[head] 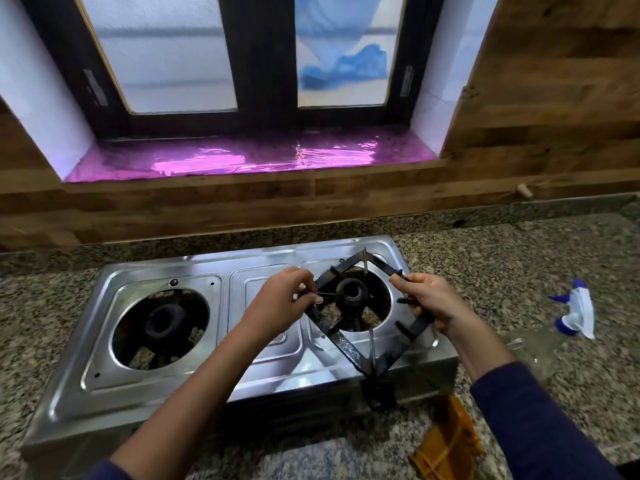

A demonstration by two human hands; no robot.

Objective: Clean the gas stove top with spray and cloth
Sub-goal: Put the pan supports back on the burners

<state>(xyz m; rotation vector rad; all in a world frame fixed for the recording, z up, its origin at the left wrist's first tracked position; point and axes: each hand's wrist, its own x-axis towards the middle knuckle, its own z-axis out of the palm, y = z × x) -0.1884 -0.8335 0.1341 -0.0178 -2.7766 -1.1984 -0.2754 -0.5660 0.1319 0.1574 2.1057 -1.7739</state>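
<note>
Hands [289,296] [431,299] pinch opposite corners of pan support [349,348], turned diamond-wise over right burner [351,292] | spray bottle [576,311] right, nearer right hand | cloth [446,441] at front edge.

Dim, soft-focus, glare on stove top [194,271]

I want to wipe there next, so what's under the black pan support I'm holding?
Under the pan support sit the right burner, its round opening and bare steel stove top. The left hand and right hand cover its side corners.
</note>
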